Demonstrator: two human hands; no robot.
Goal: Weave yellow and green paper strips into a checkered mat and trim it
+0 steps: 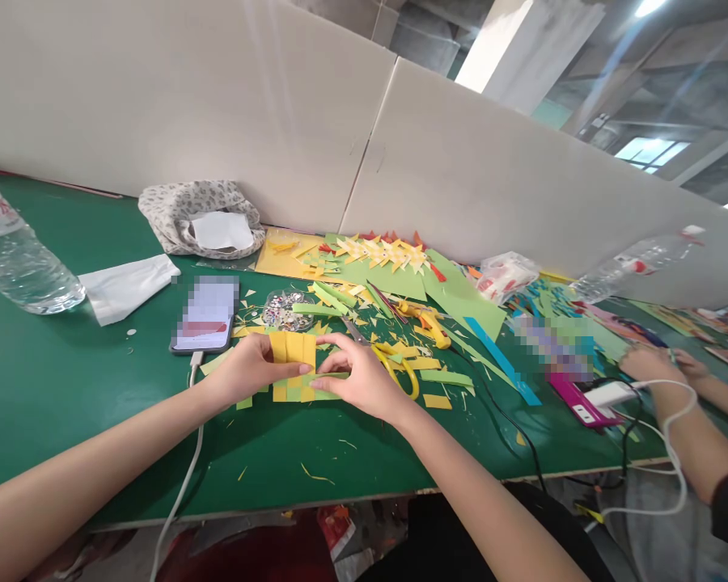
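Between my hands is a small woven piece of yellow and light green paper strips (pixel 294 347). My left hand (pixel 247 369) pinches its left side, thumb across the front. On the right, my right hand (pixel 357 373) has thumb and fingers closed at the piece's edge, around a light green strip end. Just beyond my right hand lie scissors with yellow handles (pixel 409 376), partly hidden by it. A clear tray of googly eyes (pixel 286 309) sits behind the woven piece. A yellow glue gun (pixel 429 325) rests to the right among paper scraps.
A charging phone (pixel 203 314) and a water bottle (pixel 24 259) are at left, a patterned cloth bag (pixel 200 214) behind. Finished yellow paper fish (pixel 385 255) lie near the partition. At right are a blue strip (pixel 502 360), a power strip (pixel 582 404) with cables, and another person's hands (pixel 652 365).
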